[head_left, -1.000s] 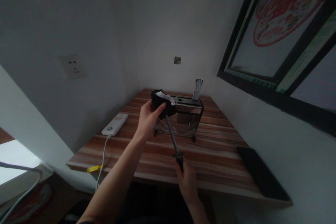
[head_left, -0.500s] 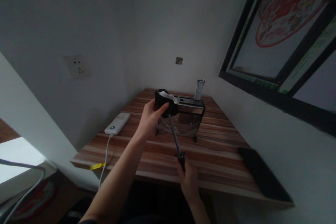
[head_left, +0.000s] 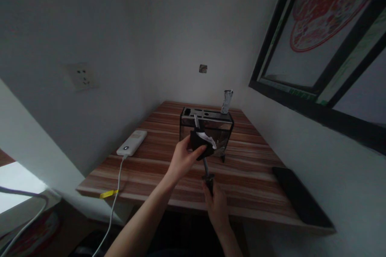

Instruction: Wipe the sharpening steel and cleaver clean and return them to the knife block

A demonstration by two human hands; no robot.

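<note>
Two grips, one metal rod (head_left: 206, 167), one black cloth (head_left: 196, 139)

2 hands, both full. Left grip (head_left: 183, 156): closed, thumb in front, pinching the 1 cloth, which has 1 white patch on top. Right grip (head_left: 216, 201): wrapped around the rod's 1 dark handle, below and slightly right of the left grip. Rod leans up and away from the right grip; cloth sits against its shaft, tip poking out above. Can't tell if cloth goes all the way around.

Just beyond the left grip: 1 rack (head_left: 214, 116) standing on 1 desk (head_left: 256, 184), with 1 wrapped upright piece (head_left: 226, 102) at its right end. Left of the left grip: 1 white power bank (head_left: 132, 142), 1 white cable (head_left: 120, 174) plugged in, 1 yellow tag (head_left: 107, 194) by the cable at the desk edge. Well right of the right grip: 1 dark flat slab (head_left: 301, 196). On the wall, far left of both grips: 1 socket (head_left: 81, 76).
</note>
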